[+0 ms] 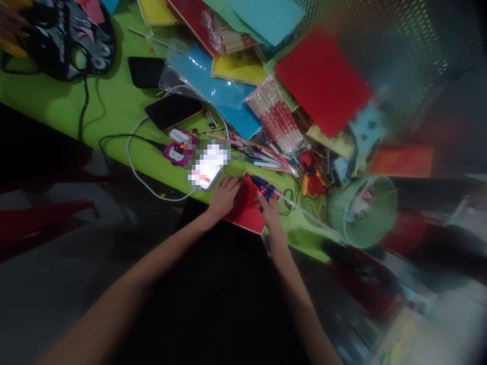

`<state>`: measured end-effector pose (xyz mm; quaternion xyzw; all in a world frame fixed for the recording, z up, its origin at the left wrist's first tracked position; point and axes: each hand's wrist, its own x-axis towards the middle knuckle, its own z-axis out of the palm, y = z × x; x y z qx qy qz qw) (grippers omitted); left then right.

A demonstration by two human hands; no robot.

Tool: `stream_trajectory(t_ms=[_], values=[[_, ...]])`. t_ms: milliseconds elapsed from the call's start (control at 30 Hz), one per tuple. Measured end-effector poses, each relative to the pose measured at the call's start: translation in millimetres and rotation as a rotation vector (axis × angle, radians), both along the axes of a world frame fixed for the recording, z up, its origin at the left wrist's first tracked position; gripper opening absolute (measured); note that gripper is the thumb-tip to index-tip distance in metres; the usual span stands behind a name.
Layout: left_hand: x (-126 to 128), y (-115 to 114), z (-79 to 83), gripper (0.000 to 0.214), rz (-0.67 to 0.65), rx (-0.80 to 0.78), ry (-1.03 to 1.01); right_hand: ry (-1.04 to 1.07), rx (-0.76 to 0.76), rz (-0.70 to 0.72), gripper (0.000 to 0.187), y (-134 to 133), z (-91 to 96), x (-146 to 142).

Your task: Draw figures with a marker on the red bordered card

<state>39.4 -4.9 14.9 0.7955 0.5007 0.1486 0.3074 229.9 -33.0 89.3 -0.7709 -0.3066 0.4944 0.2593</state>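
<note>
A red sheet of paper [249, 208] lies at the near edge of the green table [114, 109]. My left hand [225, 195] rests flat on the sheet's left part, fingers spread. My right hand [269, 209] sits on the sheet's right side with its fingers closed round a blue-handled tool [264, 186], which looks like scissors. A lit phone [208, 165] lies just left of my left hand.
Two dark phones [173, 110] and cables lie further left. Stacks of coloured paper [321, 78], a pack of sticks [276, 116], pens and red pliers [311, 175] crowd the table's back. A green basket [361, 210] stands at the right. A dark bag [70, 38] sits far left.
</note>
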Motion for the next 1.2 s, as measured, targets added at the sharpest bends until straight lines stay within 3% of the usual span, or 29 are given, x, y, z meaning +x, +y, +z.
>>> stream_trajectory(t_ms=[1200], values=[[0.5, 0.1, 0.0, 0.054, 0.006, -0.014, 0.000, -0.020, 0.007, -0.022, 0.055, -9.6, -6.5, 3.7]])
